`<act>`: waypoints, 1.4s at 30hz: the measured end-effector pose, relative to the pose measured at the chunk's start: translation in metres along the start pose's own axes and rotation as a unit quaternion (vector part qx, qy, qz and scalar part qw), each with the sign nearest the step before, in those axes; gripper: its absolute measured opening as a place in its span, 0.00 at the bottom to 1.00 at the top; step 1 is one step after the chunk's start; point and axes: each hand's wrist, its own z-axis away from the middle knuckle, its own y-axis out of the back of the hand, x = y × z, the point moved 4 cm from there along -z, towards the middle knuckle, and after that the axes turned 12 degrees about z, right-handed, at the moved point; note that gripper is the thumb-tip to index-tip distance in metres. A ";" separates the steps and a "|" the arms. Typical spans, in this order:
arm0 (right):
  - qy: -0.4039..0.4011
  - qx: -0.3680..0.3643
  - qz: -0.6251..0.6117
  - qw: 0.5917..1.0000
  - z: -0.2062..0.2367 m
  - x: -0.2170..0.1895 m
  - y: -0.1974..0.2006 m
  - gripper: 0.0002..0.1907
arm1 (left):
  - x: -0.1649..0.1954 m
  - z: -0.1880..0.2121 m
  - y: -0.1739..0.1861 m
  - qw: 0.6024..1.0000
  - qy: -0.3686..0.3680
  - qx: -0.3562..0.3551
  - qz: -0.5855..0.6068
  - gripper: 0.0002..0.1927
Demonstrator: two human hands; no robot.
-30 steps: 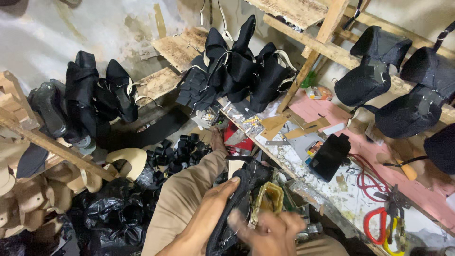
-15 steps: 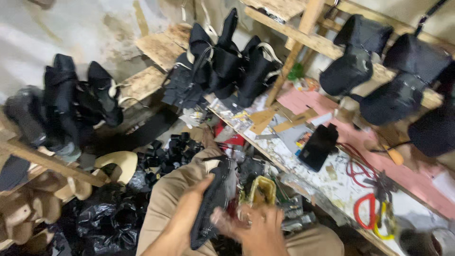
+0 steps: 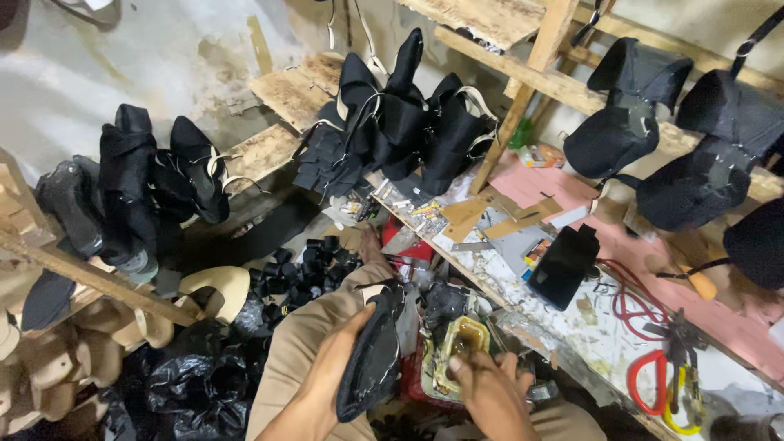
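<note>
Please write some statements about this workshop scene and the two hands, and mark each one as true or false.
1. The left hand holds a black shoe upper. True.
2. The right hand is at a glue pot with yellowish contents. True.
3. The red-handled pliers are in the right hand. False: they lie on the workbench, far from both hands.
4. Black shoe uppers stand on a wooden shelf above the bench. True.
5. The black plastic bags lie on the workbench. False: they are low down, to the person's left.
</note>
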 end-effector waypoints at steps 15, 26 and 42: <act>0.250 0.391 0.023 0.886 0.081 -0.065 0.076 0.38 | -0.011 0.021 -0.043 0.996 -0.020 -0.039 -0.081 0.22; 0.355 0.403 0.040 0.843 0.080 -0.061 0.099 0.32 | -0.004 0.023 -0.041 0.990 -0.052 -0.027 -0.130 0.23; 0.428 0.438 0.086 0.786 0.085 -0.070 0.122 0.27 | -0.005 0.009 -0.044 0.997 -0.036 -0.036 -0.061 0.19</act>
